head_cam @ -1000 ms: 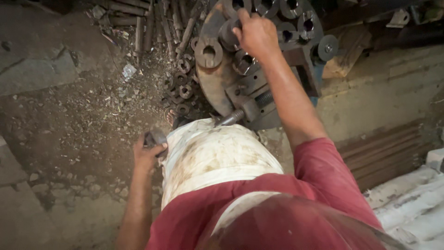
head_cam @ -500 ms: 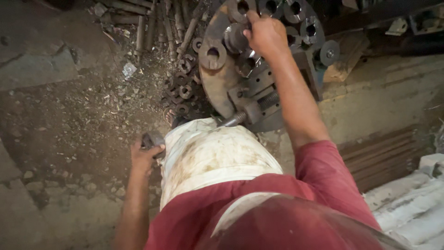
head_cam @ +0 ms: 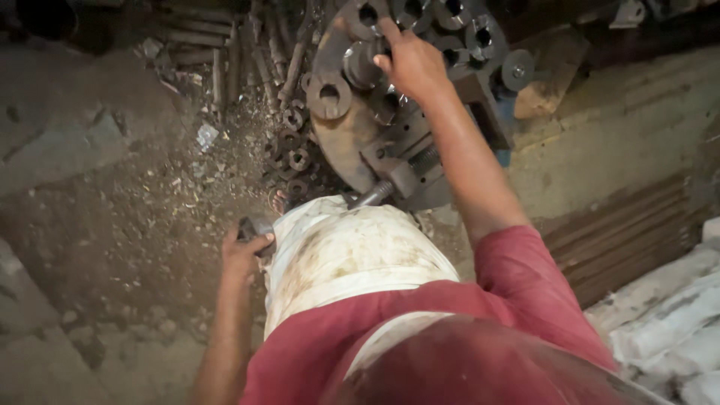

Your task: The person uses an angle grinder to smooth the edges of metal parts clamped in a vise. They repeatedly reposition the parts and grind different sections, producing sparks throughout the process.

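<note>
Steel rings on round plate (head_cam: 352,142), right hand (head_cam: 412,67) gripping one ring (head_cam: 364,64), left hand (head_cam: 244,251) clutching dark metal piece (head_cam: 251,227)

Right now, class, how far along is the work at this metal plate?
Done: several rings lie piled beside the plate. In hand: the right hand grips a ring on the plate; the left hand holds a dark part. Left: more rings sit on the plate.

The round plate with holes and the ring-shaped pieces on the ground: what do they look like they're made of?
The round plate under the right hand looks like bare steel or iron: dull grey-brown, with brighter glints at the bored holes. The ring-shaped pieces seem the same metal, darker and unpolished. The small dark piece in the left hand is probably metal too.
</note>
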